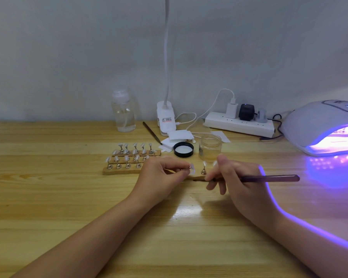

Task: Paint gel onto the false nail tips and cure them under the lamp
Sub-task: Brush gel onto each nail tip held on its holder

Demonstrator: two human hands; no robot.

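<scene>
Your left hand point(165, 173) pinches a small metal stand with a pale nail tip point(191, 169) at its end, held just over the wooden table point(48, 207) at the centre of view. Your right hand point(235, 181) grips a dark brush point(269, 178), its handle pointing to 3 o'clock and its bristle end lying low toward the pinched tip. Between your hands another tip on its stand point(204, 168) sits upright on a wooden strip. At 10 o'clock from your left hand, three strips point(121, 170) carry rows of more stands with whitish, glossy tips. At 12 o'clock stand an open glass jar point(210, 147) and its black lid point(183, 149), lying inside up, with white pads point(179, 135) just behind. The lamp point(319, 125) glows violet at 2 o'clock, its mouth facing you, and the light spills on the table and your right forearm. The near half of the table is bare wood toward 6 and 8 o'clock. Writing on the lamp's top and on the clip light's base point(166, 119) is too blurred to read.
</scene>
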